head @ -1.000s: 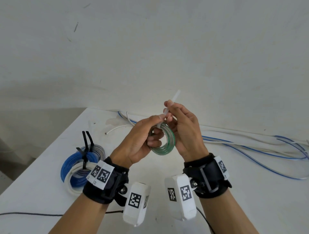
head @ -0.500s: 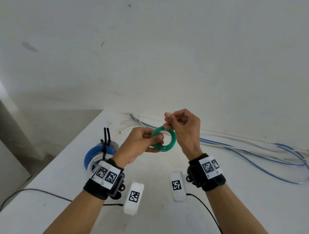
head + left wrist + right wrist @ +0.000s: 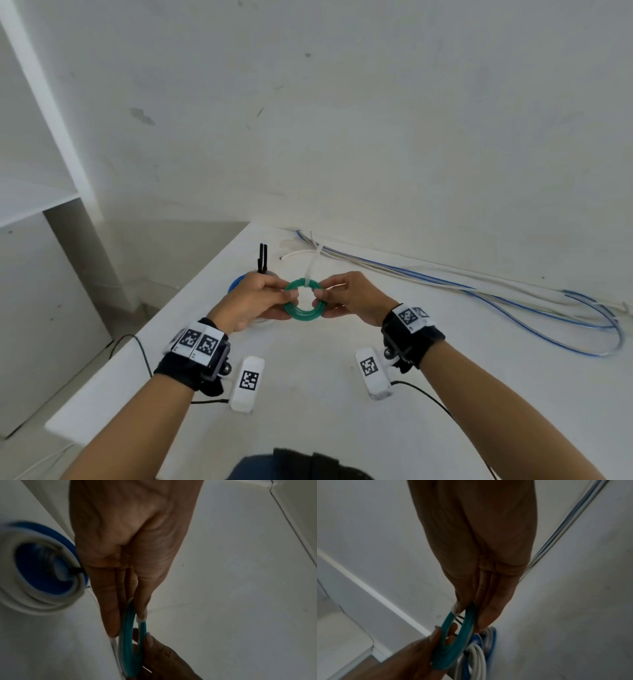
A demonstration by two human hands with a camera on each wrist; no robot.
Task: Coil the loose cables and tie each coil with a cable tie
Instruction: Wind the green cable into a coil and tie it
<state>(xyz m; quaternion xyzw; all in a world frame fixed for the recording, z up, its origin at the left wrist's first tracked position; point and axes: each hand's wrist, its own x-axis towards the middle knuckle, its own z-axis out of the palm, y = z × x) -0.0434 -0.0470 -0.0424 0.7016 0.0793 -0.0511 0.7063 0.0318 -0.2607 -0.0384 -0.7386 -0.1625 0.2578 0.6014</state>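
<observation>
A small green cable coil (image 3: 303, 311) hangs above the white table (image 3: 308, 404), held upright between both hands. My left hand (image 3: 289, 296) pinches its left side with thumb and fingers. Pinching its right side is my right hand (image 3: 319, 298). A white cable tie (image 3: 312, 270) wraps the top of the coil, and its tail sticks up free. In the left wrist view, the left hand (image 3: 132, 616) pinches the green coil (image 3: 131, 649) edge-on. The right wrist view shows the right hand (image 3: 469, 609) gripping the coil (image 3: 458, 635) from the other side.
Blue and white coils (image 3: 42, 574) bound with black cable ties (image 3: 262, 258) lie on the table behind my left hand. Loose blue and white cables (image 3: 479, 294) run along the wall to the right. The table's left edge (image 3: 150, 329) is close by.
My right hand has let go of the tie's tail and now pinches the coil's right side. Both hands moved the coil away from me and spread apart; the tail now stands free.
</observation>
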